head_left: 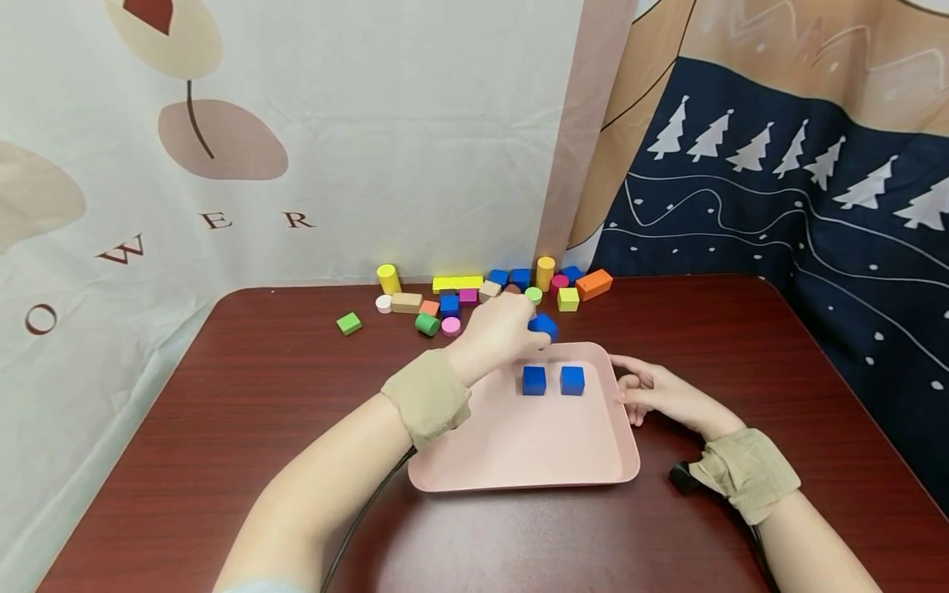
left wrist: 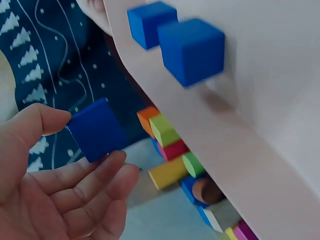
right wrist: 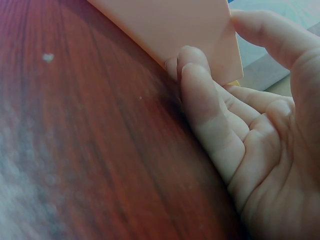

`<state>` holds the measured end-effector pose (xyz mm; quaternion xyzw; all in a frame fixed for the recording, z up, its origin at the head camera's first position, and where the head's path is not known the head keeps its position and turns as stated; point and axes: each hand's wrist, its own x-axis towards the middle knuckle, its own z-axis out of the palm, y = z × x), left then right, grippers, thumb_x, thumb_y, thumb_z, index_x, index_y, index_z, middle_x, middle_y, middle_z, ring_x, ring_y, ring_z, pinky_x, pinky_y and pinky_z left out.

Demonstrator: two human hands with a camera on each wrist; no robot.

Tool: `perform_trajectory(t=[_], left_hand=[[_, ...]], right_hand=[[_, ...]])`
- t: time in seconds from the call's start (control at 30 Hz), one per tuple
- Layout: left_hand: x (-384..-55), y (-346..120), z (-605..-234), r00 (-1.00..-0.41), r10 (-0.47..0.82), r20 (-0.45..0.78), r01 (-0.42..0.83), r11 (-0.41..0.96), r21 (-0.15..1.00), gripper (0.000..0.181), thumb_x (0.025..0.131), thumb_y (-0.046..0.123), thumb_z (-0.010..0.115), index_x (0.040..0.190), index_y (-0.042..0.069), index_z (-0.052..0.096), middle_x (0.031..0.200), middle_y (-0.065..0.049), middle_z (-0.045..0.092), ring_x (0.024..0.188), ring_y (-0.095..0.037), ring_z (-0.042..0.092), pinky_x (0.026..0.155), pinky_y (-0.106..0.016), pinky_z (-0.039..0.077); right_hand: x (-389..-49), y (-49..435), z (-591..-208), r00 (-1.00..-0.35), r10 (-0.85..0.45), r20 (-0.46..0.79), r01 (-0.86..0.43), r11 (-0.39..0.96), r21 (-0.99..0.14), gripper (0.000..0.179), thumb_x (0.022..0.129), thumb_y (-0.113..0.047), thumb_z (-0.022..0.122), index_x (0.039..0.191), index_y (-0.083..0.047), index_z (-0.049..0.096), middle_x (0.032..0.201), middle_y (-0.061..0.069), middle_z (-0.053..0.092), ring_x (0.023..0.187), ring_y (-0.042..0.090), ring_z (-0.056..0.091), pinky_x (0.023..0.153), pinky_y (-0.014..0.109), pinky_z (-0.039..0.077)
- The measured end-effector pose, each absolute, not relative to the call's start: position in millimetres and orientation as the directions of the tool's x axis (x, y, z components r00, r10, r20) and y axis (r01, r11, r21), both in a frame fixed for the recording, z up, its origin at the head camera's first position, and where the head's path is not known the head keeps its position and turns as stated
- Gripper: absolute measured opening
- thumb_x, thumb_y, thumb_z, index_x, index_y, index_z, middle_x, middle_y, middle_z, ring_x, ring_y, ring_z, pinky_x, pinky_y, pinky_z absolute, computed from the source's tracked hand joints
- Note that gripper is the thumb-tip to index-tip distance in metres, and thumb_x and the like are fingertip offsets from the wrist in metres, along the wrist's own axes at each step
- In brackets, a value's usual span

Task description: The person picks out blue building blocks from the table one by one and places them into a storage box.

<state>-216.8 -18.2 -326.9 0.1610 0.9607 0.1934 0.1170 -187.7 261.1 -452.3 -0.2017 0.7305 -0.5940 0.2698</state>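
Well, the left hand [head_left: 497, 331] (knuckles up) pinches a blue block [left wrist: 97, 130].

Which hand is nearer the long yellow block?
Left: your left hand is in front of the long yellow block, slightly right; your right hand is farther, at the right side of the tray.

Letters "OWER" [head_left: 217, 221] on pale cloth [head_left: 415, 165]

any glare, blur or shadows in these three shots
head view: pale glare on the tabletop in front of the tray; left wrist view: the nearer blue cube inside the tray looks soft-edged, with a blurry shadow beside it; right wrist view: whitish haze at lower left, dark shadow alongside the right hand.
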Motion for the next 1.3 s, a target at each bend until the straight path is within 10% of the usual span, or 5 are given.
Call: perform_trajectory(t=[0.73, 1.3], left_hand=[[-171.7, 1.6, -348.7, -0.656, 0.746, -0.116, 0.687, 0.653, 0.319, 0.026, 0.085, 0.038, 0.072, 0.094, 0.014, 0.069, 0.075, 0.006, 0.061, 0.069, -0.008, 0.052, 0.063, -0.018, 0.043], [-164.1, 11.4, -375.9, -0.619, 0.770, -0.153, 0.701, 0.630, 0.333, 0.017, 0.085, 0.031, 0.072, 0.080, 0.016, 0.064, 0.065, 0.008, 0.053, 0.065, -0.008, 0.048, 0.057, -0.018, 0.037]], right_hand=[[-186.7, 261.5, -455.4, -0.778, -0.609, -0.154, 0.015, 0.226, -0.974, 0.067, 0.096, -0.008, 0.056, 0.148, 0.007, 0.017, 0.085, 0.016, 0.061, 0.062, 0.020, 0.060, 0.056, 0.032, 0.054], [-185.7, 259.9, -451.3, -0.776, -0.616, -0.136, 0.012, 0.202, -0.979, 0.067, 0.096, -0.008, 0.056, 0.147, 0.008, 0.015, 0.085, 0.014, 0.061, 0.061, 0.019, 0.060, 0.055, 0.032, 0.053]])
